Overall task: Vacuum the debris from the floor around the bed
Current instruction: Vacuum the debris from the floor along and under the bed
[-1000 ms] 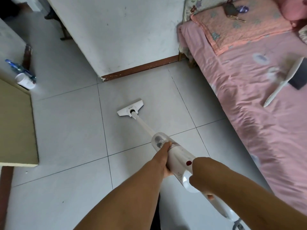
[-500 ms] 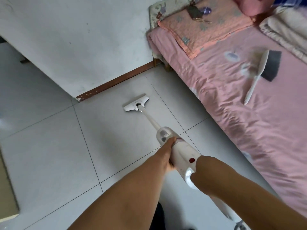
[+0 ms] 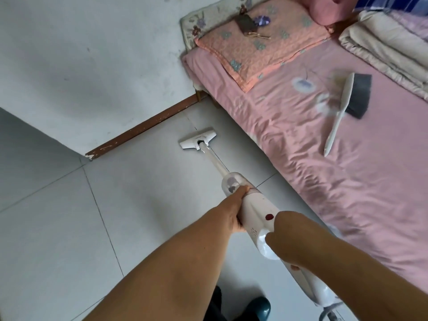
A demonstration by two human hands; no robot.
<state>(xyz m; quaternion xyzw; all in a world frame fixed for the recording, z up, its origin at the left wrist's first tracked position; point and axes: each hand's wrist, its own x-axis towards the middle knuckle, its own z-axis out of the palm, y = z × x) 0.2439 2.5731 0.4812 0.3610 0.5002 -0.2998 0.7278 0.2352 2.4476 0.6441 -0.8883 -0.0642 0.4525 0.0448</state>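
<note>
I am holding the white vacuum [image 3: 256, 213] with both hands: my left hand [image 3: 232, 210] is clasping its body behind the dust cup [image 3: 231, 183], my right hand [image 3: 286, 236] is wrapping the handle [image 3: 266, 250]. Its floor head [image 3: 198, 142] is sitting on the tiles [image 3: 115, 205] mid-frame, just beside the pink bed [image 3: 347, 181].

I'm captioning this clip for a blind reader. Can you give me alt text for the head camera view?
A person's left hand and right hand grip a white stick vacuum, its floor head on the grey tile floor close beside a pink-sheeted bed. A white-handled brush lies on the bed.
</note>
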